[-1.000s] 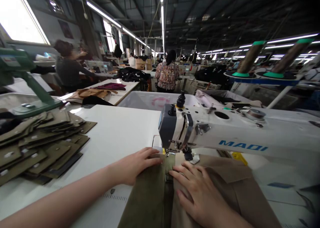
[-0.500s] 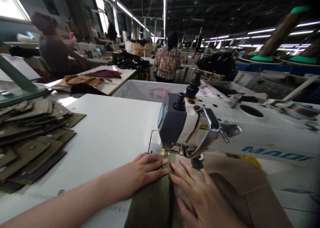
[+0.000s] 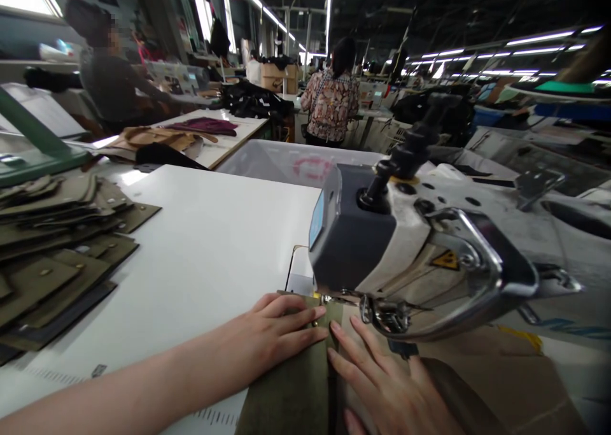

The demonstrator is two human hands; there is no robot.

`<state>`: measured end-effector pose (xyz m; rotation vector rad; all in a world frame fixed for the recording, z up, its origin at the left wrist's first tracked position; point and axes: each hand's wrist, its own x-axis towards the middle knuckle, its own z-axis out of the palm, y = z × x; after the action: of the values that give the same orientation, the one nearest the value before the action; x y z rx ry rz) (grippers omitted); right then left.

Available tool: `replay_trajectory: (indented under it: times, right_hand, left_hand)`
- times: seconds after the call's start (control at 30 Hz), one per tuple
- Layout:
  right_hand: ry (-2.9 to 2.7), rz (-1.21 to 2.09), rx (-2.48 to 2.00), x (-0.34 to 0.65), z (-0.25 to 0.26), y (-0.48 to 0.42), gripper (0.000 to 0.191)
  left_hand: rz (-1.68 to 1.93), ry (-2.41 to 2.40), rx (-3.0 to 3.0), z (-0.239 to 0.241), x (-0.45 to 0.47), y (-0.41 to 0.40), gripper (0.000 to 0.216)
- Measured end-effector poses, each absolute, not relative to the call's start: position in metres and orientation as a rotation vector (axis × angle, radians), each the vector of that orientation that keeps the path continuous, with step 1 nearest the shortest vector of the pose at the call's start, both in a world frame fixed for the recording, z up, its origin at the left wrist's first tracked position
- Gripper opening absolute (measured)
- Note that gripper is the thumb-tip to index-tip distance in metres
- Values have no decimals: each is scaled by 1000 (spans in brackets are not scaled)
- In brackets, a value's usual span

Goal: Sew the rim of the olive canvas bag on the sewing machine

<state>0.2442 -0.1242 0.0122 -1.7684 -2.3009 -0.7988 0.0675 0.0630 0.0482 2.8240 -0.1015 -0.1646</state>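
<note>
My left hand lies flat, fingers stretched out, on an olive green fabric piece just left of the needle. My right hand rests flat with spread fingers on a tan fabric piece to the right of the seam. Both sets of fingertips sit directly under the head of the white sewing machine, which fills the right half of the view. The needle area is mostly hidden behind the machine head.
A stack of olive cut pieces with snaps lies at the left of the white table. A grey plastic bin stands behind it. Other people sit at tables farther back, one in a patterned shirt.
The view has moved closer and lower toward the machine head, which now looms larger. Both hands have stayed flat on the fabric, creeping slightly toward the needle.
</note>
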Motion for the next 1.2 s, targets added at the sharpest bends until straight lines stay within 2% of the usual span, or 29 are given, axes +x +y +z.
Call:
replay_trajectory:
  times: [0.33,0.5,0.8,1.0,1.1,1.2]
  right_hand:
    - [-2360,-787,-1773,250,0,-131,57]
    - [-2265,-749,-1850,255,-8,-133,40]
    - [-2370,-819,-1805,263,-9,-132,46]
    - [-2282,-775,-1710,259,5,-127,40]
    - [-2446,-791,-1500,262,14,-127,31]
    - [-2450,-636,-1459,264,20,-125,20]
  left_hand:
    - [-81,-105,2820,46,68,65,41]
    - [33,-121,2776,44,68,67,39]
    - [-49,-94,2786,47,71,68,41]
    - [-41,-116,2806,41,71,70,42]
    - [-26,-121,2815,39,72,71,42]
    - [-17,-128,2799,36,72,73,43]
